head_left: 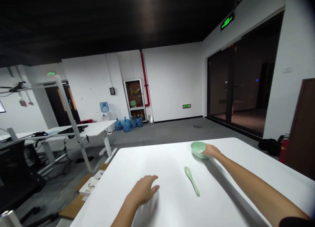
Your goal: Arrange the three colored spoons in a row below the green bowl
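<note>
Touching, in head view, the green bowl [198,147] near far edge of bench [162,164] with right hand [212,150] — cannot tell whether clamped on it. Holding left hand [144,189] with thumb and fingers apart — left of green spoon [191,179].

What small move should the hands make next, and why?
Perhaps the left hand should reach for the green spoon: that hand looks open and empty, the spoon lies loose on the table, and the right hand is at the rim of the bowl.
</note>
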`<state>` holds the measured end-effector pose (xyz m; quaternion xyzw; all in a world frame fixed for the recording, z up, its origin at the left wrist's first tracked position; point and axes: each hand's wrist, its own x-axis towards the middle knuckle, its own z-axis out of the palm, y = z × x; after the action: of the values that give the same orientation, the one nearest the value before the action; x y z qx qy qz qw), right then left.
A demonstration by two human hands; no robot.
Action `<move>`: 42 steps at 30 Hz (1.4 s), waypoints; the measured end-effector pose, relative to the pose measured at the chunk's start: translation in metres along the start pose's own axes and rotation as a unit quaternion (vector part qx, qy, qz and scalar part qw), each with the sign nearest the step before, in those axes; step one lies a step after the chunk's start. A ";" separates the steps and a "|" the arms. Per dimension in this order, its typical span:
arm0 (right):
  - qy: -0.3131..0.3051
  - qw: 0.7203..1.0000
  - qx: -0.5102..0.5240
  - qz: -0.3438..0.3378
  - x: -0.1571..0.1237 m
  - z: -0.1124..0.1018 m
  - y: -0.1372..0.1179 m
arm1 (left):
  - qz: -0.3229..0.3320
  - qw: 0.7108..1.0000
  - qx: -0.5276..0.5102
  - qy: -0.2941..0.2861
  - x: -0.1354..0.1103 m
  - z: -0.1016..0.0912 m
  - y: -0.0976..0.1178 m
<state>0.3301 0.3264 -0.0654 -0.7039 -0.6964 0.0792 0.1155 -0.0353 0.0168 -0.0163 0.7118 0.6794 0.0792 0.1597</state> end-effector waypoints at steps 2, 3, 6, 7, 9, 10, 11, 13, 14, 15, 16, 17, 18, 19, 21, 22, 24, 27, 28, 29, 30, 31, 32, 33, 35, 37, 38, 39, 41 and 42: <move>-0.008 1.000 -0.007 -0.004 -0.003 -0.005 -0.002 | -0.002 1.000 -0.003 0.000 0.000 0.000 0.000; -0.010 1.000 -0.009 -0.008 -0.006 -0.009 -0.002 | -0.002 1.000 -0.004 0.001 -0.001 -0.001 0.000; -0.005 1.000 -0.006 -0.015 -0.018 -0.026 -0.001 | 0.001 1.000 -0.007 0.007 -0.001 -0.001 0.001; -0.002 1.000 -0.003 -0.017 -0.024 -0.033 0.002 | 0.002 1.000 -0.007 0.008 -0.001 -0.001 0.002; 0.007 1.000 0.008 -0.026 -0.036 -0.047 0.009 | 0.009 1.000 -0.003 0.013 0.000 -0.001 0.002; 0.012 0.999 0.016 -0.032 -0.043 -0.053 0.014 | 0.010 1.000 -0.001 0.013 0.000 -0.002 0.002; 0.018 0.999 0.024 -0.036 -0.050 -0.060 0.020 | 0.011 1.000 0.003 0.012 0.000 -0.002 0.002; 0.033 0.998 0.036 -0.036 -0.064 -0.070 0.033 | 0.013 1.000 0.010 0.010 0.000 -0.002 0.002; 0.039 0.998 0.036 -0.032 -0.071 -0.074 0.041 | 0.012 1.000 0.011 0.009 0.000 -0.002 0.002; 0.042 0.998 0.034 -0.024 -0.078 -0.076 0.049 | 0.010 1.000 0.010 0.006 -0.001 -0.002 0.002; 0.043 0.999 0.028 -0.014 -0.084 -0.078 0.056 | 0.010 1.000 0.009 0.007 -0.001 -0.002 0.001; 0.040 0.999 0.020 -0.003 -0.090 -0.079 0.064 | 0.012 1.000 0.008 0.009 -0.001 -0.002 0.001; 0.036 0.999 0.013 0.009 -0.096 -0.078 0.072 | 0.013 1.000 0.006 0.009 -0.002 -0.001 0.001; 0.032 0.999 0.006 0.020 -0.101 -0.076 0.079 | 0.015 1.000 0.005 0.010 -0.002 -0.001 0.000; 0.022 0.999 -0.007 0.039 -0.109 -0.070 0.093 | 0.019 1.000 0.005 0.012 -0.003 -0.001 0.001; 0.017 0.999 -0.011 0.047 -0.112 -0.066 0.099 | 0.021 1.000 0.007 0.013 -0.003 -0.001 0.001; 0.006 0.998 -0.016 0.064 -0.117 -0.057 0.111 | 0.023 1.000 0.010 0.012 -0.004 -0.001 0.003; -0.003 0.996 -0.009 0.088 -0.119 -0.042 0.126 | 0.020 1.000 0.011 0.005 -0.006 -0.002 0.003; -0.006 0.995 -0.005 0.098 -0.119 -0.037 0.130 | 0.018 1.000 0.010 0.003 -0.006 -0.002 0.003; -0.008 0.995 -0.001 0.104 -0.119 -0.033 0.134 | 0.017 1.000 0.009 0.002 -0.006 -0.002 0.003; -0.009 0.994 0.003 0.109 -0.118 -0.029 0.137 | 0.015 1.000 0.009 0.002 -0.005 -0.001 0.002; -0.010 0.993 0.007 0.113 -0.118 -0.026 0.141 | 0.014 1.000 0.010 0.004 -0.005 -0.001 0.001; -0.011 0.993 0.010 0.114 -0.118 -0.024 0.143 | 0.013 1.000 0.010 0.005 -0.005 0.000 0.001; -0.012 0.993 0.011 0.114 -0.118 -0.021 0.145 | 0.012 1.000 0.011 0.007 -0.004 0.000 0.000; -0.017 0.993 0.010 0.115 -0.119 -0.018 0.148 | 0.014 1.000 0.012 0.009 -0.005 0.000 0.001; -0.023 0.993 0.005 0.116 -0.119 -0.016 0.150 | 0.019 1.000 0.013 0.009 -0.005 0.000 0.002; -0.025 0.993 0.002 0.116 -0.119 -0.015 0.151 | 0.021 1.000 0.014 0.010 -0.006 0.000 0.002; -0.026 0.993 -0.001 0.115 -0.119 -0.013 0.152 | 0.021 1.000 0.014 0.010 -0.006 -0.001 0.003; -0.031 0.993 -0.007 0.111 -0.119 -0.011 0.153 | 0.017 1.000 0.015 0.009 -0.006 -0.001 0.003; -0.034 0.994 -0.009 0.108 -0.119 -0.010 0.154 | 0.016 1.000 0.015 0.008 -0.006 -0.001 0.003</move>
<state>0.4789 0.2069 -0.1033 -0.7729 -0.6205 0.1090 0.0760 -0.0328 0.0109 -0.0134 0.7242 0.6704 0.0775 0.1419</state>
